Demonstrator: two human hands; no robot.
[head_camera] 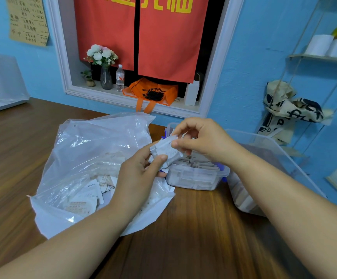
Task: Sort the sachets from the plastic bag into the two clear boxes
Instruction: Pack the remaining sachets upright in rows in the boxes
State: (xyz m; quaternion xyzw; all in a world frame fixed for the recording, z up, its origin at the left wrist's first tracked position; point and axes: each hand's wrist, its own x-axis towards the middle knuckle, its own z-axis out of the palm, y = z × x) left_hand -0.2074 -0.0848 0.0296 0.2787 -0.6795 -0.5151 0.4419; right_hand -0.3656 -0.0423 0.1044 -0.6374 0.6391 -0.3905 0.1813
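Note:
A clear plastic bag (pixel 87 158) lies open on the wooden table, with several sachets showing through it. My left hand (pixel 141 174) holds a small stack of white sachets (pixel 164 151) above the bag's right edge. My right hand (pixel 202 139) pinches the top of that stack with thumb and fingers. Just behind the hands stands a small clear box (pixel 198 176) filled with sachets. To the right of it, a larger clear box (pixel 268 158) holds more sachets along its bottom.
The table (pixel 193 238) meets a blue wall at the back. A window ledge holds a flower vase (pixel 105 77), a water bottle (pixel 120 78) and an orange bag (pixel 151 91). A white tray (pixel 0 85) sits far left.

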